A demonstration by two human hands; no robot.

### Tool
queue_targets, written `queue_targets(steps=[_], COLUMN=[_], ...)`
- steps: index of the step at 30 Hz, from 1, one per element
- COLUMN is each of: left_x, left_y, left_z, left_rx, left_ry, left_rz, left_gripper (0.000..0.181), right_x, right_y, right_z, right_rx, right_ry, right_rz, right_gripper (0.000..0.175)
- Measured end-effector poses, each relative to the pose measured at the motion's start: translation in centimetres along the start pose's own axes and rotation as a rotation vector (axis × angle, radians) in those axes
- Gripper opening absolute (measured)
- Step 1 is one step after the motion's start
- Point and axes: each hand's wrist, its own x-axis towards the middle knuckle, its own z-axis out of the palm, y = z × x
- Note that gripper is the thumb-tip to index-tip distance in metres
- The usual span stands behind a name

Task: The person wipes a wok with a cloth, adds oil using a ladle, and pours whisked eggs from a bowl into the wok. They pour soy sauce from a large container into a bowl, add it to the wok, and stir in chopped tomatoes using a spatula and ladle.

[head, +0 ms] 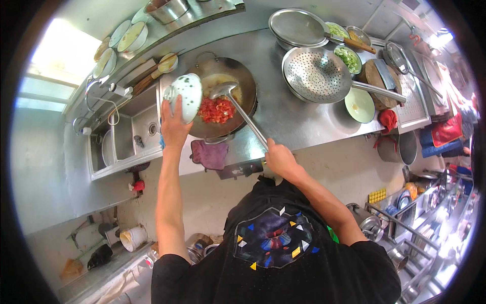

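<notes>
My left hand (175, 123) grips a white enamel bowl (190, 98) with green marks, tipped on its side over the left part of a wok (246, 81). Chopped red tomatoes (216, 111) lie in the wok, in front of a pale yellowish liquid (216, 80). In my right hand (280, 157) is the long handle of a metal cooking ladle (248, 119). The ladle's head rests or hovers at the tomatoes' far edge; contact cannot be told. A folded purple cloth (209, 154) lies on the counter just before the wok. The bowl's inside is hidden from view.
Right of the wok, a perforated metal strainer (317, 74) sits over a basin. Beyond it are a fine-mesh strainer (298, 27), a pale green bowl (359, 105) and a cleaver (383, 74) on a round chopping block (370, 76). A steel sink (146, 114) is at left.
</notes>
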Motion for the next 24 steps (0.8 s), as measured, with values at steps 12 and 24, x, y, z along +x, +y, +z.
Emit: queue_targets(steps=[12,24], left_x=[-7.7,-6.5], left_y=[5.5,7.0], left_z=[-0.8,-1.3], left_rx=[-1.965,-1.697], left_ry=[0.307,0.199], left_rz=[-0.735,-0.644], left_gripper=[0.076,0.087], right_x=[2.4,13.6], right_y=[1.0,-15.6], right_z=[-2.4,-2.2], right_rx=[-0.052,0.699], right_ry=[0.07,-0.018], right_rz=[-0.253,-0.704], right_gripper=[0.023,0.022])
